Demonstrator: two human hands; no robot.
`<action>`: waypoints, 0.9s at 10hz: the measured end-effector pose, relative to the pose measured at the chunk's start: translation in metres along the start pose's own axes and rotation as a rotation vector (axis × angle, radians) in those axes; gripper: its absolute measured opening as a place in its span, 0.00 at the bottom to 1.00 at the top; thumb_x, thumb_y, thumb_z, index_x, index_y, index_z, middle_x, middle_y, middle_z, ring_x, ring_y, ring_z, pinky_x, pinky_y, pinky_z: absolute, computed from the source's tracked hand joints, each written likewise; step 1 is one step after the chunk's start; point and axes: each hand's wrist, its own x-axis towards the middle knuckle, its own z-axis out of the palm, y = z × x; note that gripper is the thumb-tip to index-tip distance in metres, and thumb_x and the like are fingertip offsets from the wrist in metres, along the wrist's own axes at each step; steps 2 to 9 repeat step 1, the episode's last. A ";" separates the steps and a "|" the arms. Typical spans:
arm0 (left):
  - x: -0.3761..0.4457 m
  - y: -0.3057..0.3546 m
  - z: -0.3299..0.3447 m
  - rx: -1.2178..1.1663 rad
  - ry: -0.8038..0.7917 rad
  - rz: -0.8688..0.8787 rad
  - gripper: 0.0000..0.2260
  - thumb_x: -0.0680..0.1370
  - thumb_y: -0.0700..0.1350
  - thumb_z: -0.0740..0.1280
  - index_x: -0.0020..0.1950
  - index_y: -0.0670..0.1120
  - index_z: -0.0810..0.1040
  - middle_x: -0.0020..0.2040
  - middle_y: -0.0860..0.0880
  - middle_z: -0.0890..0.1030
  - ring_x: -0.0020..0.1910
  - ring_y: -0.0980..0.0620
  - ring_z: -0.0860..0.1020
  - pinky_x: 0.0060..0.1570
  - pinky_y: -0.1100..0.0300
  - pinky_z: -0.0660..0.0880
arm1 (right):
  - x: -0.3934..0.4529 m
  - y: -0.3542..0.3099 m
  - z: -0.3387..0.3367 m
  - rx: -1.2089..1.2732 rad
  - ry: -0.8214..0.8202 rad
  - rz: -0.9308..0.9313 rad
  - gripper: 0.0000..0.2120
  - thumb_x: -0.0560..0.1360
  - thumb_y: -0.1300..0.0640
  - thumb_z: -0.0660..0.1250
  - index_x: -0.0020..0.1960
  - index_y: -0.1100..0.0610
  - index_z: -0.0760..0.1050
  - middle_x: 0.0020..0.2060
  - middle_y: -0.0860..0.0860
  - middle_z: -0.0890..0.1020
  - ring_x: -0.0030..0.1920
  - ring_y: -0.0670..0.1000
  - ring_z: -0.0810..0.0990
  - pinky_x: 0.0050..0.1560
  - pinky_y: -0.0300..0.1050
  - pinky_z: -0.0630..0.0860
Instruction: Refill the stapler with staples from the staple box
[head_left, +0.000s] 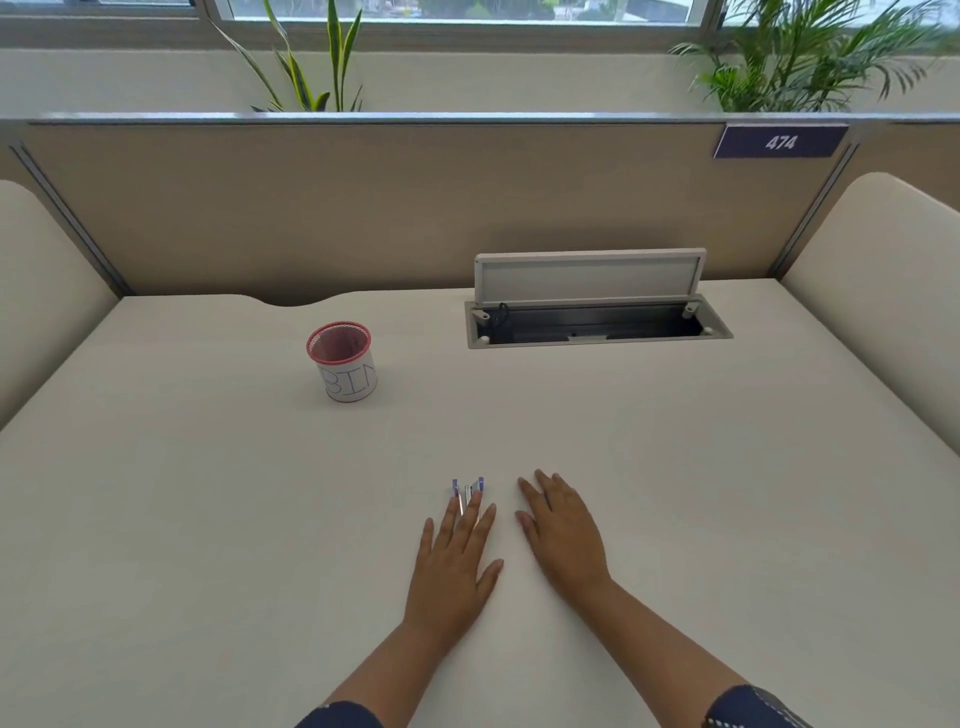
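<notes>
A small stapler (468, 492) with purple ends and a silver middle lies on the white desk (675, 467), near the centre front. My left hand (453, 561) lies flat on the desk, fingers spread, with the fingertips over the stapler's near end. My right hand (563, 525) rests flat, palm down, just right of the stapler and apart from it. Neither hand grips anything. No staple box is in view.
A pink mesh cup (343, 359) with a paper label reading "BIN" stands at the back left. An open cable tray (597, 325) with a raised lid is sunk in the desk at the back right. Partition walls enclose the desk on three sides.
</notes>
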 end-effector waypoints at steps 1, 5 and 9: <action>0.002 -0.001 -0.004 -0.017 0.026 0.031 0.30 0.76 0.66 0.47 0.75 0.55 0.52 0.77 0.55 0.46 0.75 0.51 0.47 0.70 0.50 0.43 | 0.003 -0.001 0.010 0.124 0.057 -0.027 0.33 0.78 0.38 0.37 0.70 0.54 0.67 0.70 0.51 0.70 0.73 0.50 0.61 0.73 0.46 0.49; 0.002 -0.001 -0.004 -0.017 0.026 0.031 0.30 0.76 0.66 0.47 0.75 0.55 0.52 0.77 0.55 0.46 0.75 0.51 0.47 0.70 0.50 0.43 | 0.003 -0.001 0.010 0.124 0.057 -0.027 0.33 0.78 0.38 0.37 0.70 0.54 0.67 0.70 0.51 0.70 0.73 0.50 0.61 0.73 0.46 0.49; 0.002 -0.001 -0.004 -0.017 0.026 0.031 0.30 0.76 0.66 0.47 0.75 0.55 0.52 0.77 0.55 0.46 0.75 0.51 0.47 0.70 0.50 0.43 | 0.003 -0.001 0.010 0.124 0.057 -0.027 0.33 0.78 0.38 0.37 0.70 0.54 0.67 0.70 0.51 0.70 0.73 0.50 0.61 0.73 0.46 0.49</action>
